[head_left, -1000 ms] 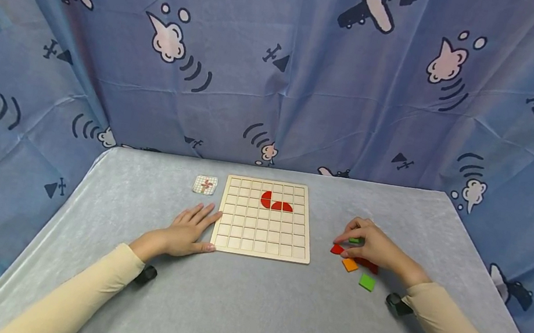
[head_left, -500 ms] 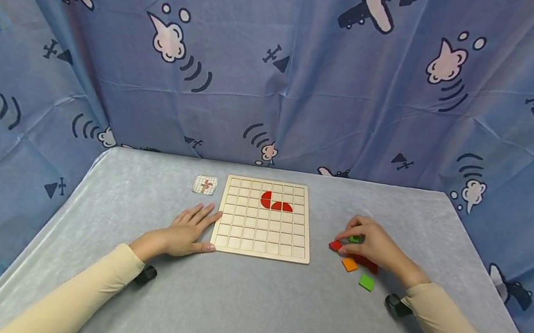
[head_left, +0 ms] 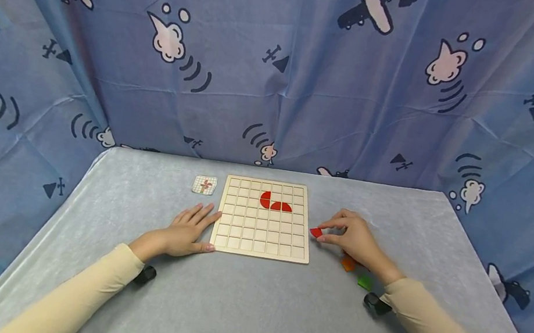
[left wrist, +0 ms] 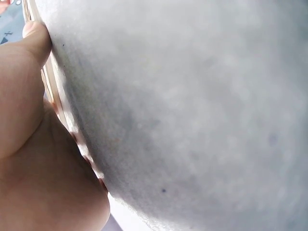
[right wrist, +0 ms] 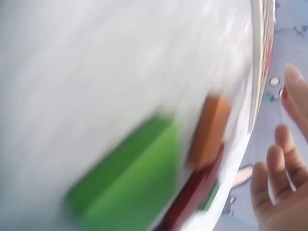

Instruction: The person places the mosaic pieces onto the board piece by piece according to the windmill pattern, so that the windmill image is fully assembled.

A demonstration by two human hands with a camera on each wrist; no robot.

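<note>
A wooden grid board (head_left: 245, 231) lies on the table, with several red curved-edge pieces (head_left: 281, 206) set in its upper squares. My left hand (head_left: 184, 234) rests beside it with fingers spread, thumb and fingertips touching its left edge. Between the thumb and fingers of my right hand (head_left: 354, 243) is a red tile (head_left: 315, 232), pinched near the board's right edge. Below that hand are an orange tile (head_left: 348, 263) and a green tile (head_left: 365, 282). A dark red piece (right wrist: 192, 197) shows beside them in the right wrist view, partly hidden by the orange one.
A small card (head_left: 204, 184) with a grid and a printed red figure lies left of the board's top corner. Grey-white cloth covers the table (head_left: 242, 315). Behind its far edge hangs a blue patterned curtain (head_left: 241, 68).
My right hand has lifted the red tile from among the loose pieces and carried it left to the board's edge. The left hand stays where it was.
</note>
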